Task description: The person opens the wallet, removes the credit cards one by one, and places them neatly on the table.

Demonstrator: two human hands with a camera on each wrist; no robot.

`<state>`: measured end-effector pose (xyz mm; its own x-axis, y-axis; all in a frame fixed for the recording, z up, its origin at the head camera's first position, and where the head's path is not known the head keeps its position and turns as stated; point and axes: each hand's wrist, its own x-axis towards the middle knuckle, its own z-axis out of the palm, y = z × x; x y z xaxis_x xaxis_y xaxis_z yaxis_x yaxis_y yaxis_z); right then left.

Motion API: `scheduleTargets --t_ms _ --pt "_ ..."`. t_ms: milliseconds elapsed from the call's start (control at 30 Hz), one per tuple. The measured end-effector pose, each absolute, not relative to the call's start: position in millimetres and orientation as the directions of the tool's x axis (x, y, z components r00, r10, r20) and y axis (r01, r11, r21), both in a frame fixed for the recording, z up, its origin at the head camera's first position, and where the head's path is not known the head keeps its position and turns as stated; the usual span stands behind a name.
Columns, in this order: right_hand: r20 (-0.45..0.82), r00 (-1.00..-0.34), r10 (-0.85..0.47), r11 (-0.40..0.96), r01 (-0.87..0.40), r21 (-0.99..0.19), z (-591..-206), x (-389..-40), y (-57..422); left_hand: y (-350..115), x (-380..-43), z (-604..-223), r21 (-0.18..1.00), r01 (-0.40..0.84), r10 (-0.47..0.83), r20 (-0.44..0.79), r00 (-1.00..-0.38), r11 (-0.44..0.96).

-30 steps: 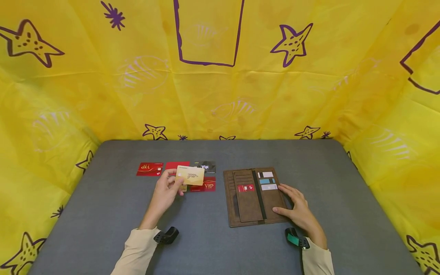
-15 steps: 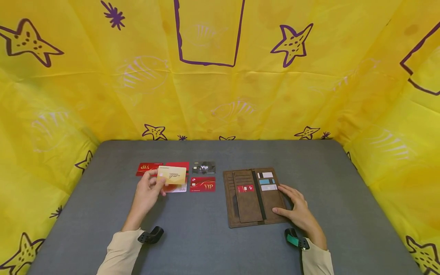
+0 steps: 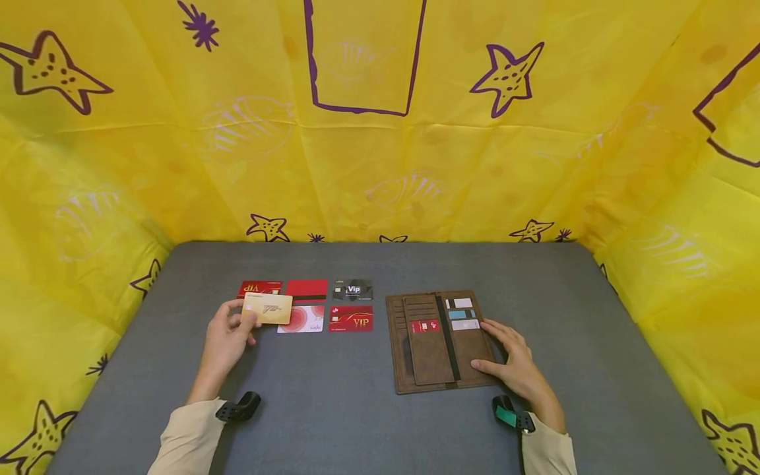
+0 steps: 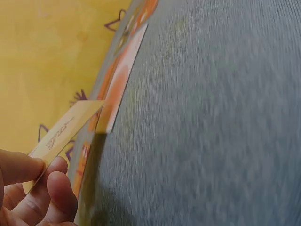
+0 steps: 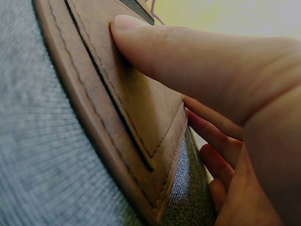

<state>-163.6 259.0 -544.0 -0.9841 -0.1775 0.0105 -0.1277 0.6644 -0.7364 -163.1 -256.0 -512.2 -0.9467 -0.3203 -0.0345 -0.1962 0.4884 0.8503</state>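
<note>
The person's left hand [image 3: 228,335] pinches a gold card [image 3: 267,309] between thumb and fingers, lifted off the desk [image 3: 332,382] by the left end of the laid-out cards [image 3: 305,291]. Over at the unfolded brown wallet [image 3: 430,359], the right hand [image 3: 518,361] lies relaxed, thumb on top, fingers extended along its right edge.

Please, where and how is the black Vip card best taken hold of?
I would probably pinch the black Vip card by its right edge, coming from the right: it lies flat, with bare table there, while a striped red card is close at left and a red VIP card at its near side.
</note>
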Motion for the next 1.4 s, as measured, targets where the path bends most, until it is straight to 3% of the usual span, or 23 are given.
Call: scheduleTargets --t_ms 633,1400 --pt "0.025 -0.983 -0.181 0.655 -0.139 -0.743 -545.1 -163.6 259.0 -289.4 -152.1 -513.2 0.759 -0.369 -0.345 -0.202 -0.917 0.536" --pt "0.038 -0.983 -0.181 0.654 -0.149 -0.742 -544.3 -162.8 258.3 -289.7 -154.2 -519.7 0.702 -0.429 -0.391 -0.228 -0.892 0.568"
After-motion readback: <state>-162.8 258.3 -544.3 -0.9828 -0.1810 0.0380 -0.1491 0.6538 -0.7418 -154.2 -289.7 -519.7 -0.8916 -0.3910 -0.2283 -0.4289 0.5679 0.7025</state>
